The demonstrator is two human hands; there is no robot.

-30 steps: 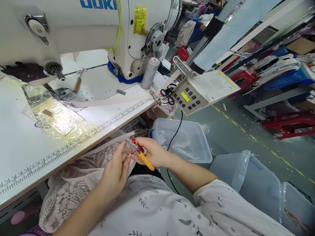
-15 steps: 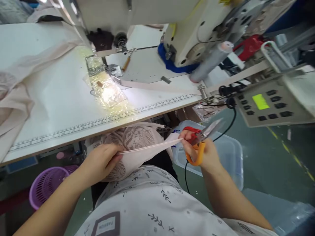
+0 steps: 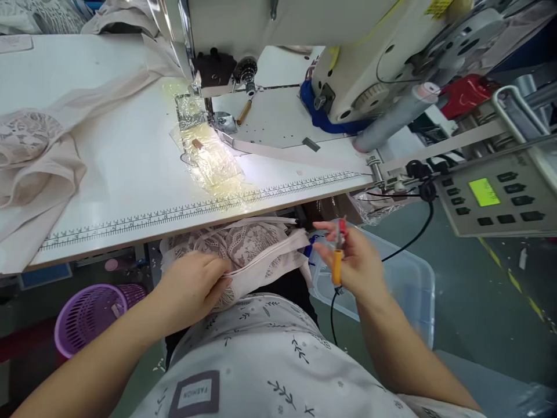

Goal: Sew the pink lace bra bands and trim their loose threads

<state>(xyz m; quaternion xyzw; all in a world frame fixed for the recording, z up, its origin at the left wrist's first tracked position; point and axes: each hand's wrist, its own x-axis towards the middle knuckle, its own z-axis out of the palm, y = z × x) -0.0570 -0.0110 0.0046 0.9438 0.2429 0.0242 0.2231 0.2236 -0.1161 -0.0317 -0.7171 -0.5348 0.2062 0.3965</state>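
My left hand is closed on the edge of a pale pink lace garment that lies over my lap below the table edge. The garment's right end hangs free, just left of my right hand. Scissors with a red and an orange handle are held in my right hand, seen nearly end-on, so their blades are hard to make out. The thumb and index finger of that hand are apart and do not touch the cloth.
A sewing machine stands on the white table, which has a ruler strip along its front edge. More pink garments lie at left. Below are a purple basket and a clear bin. A control panel is at right.
My right hand has let go of the garment's end, and the scissors in it have turned from pointing up and right to nearly end-on. The view has shifted slightly left.
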